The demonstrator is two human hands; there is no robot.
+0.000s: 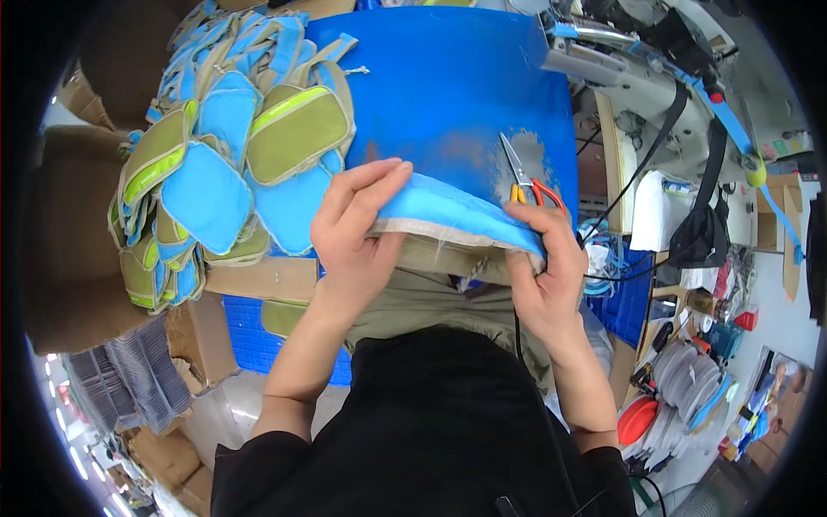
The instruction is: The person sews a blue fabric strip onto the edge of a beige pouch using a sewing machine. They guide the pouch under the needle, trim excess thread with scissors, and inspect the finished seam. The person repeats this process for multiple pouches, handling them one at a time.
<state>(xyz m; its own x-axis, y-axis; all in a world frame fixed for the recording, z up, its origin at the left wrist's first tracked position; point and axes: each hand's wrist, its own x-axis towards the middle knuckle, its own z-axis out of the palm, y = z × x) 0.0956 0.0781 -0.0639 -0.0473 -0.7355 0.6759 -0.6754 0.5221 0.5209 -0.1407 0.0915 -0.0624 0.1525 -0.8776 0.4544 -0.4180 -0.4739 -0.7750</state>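
Note:
Between my hands is a padded fabric piece (pixel 461 211), bright blue on top with a beige edge band toward me. My left hand (pixel 357 220) grips its left end, fingers over the blue face and thumb underneath. At the other end, my right hand (pixel 547 258) pinches the corner between thumb and fingers. Loose threads hang from the beige edge. Just beyond my right hand, a pair of scissors (pixel 514 164) with orange-red handles lies on the blue table (pixel 439 77), blades pointing away.
Left of the table, a heap of similar blue and olive padded pieces (pixel 207 194) with straps spills over a cardboard box (pixel 69 233). A metal machine arm (pixel 594 65) stands at the far right. Thread spools (pixel 685 379) and cables crowd the right side.

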